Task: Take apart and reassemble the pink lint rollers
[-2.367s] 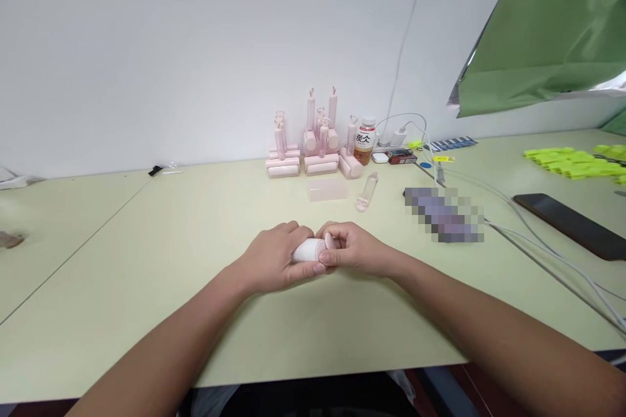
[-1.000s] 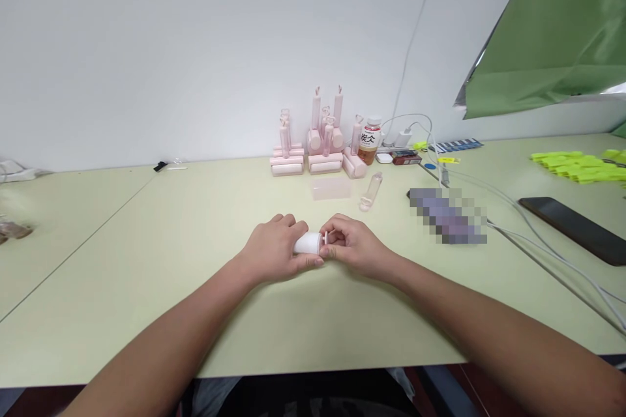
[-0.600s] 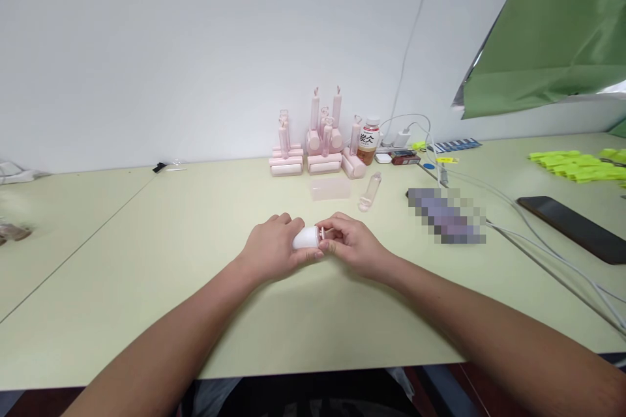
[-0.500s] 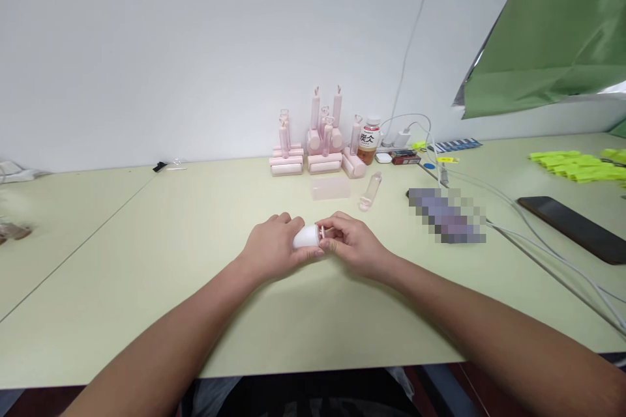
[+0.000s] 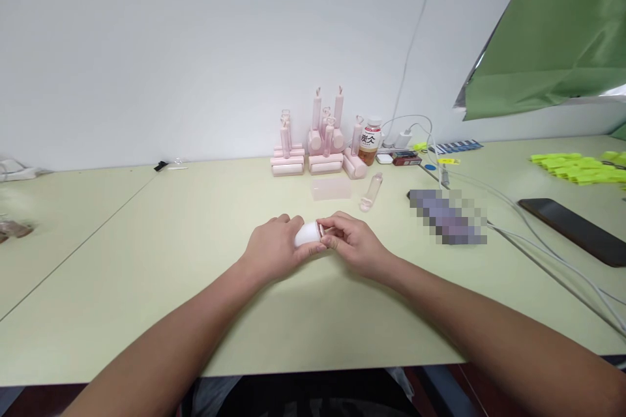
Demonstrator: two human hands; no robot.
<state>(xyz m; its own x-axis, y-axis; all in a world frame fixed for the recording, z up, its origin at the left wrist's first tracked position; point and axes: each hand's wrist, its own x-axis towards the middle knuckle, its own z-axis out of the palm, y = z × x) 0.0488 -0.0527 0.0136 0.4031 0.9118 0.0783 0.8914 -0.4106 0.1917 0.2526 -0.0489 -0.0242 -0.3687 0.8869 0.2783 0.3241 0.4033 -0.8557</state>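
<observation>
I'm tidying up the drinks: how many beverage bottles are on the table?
1. The beverage bottle stands upright at the table's far edge by the wall, just right of the pink rollers. Others may be hidden behind them.

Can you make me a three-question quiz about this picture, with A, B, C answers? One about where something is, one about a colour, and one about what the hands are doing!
1. Where is the drink bottle?
A. In front of the hands
B. At the back by the wall, right of the pink rollers
C. On the black phone

2. What colour is the stack of small pieces at the far right?
A. Bright yellow-green
B. Red
C. Blue

3. What is the left hand doing?
A. Lying flat and open
B. Pointing at the wall
C. Gripping a white roll

Answers: 1 B, it stands beside the pink group near the wall. 2 A, the pieces are neon yellow-green. 3 C, its fingers wrap the roll while the right hand pinches a small part at its end.
</observation>
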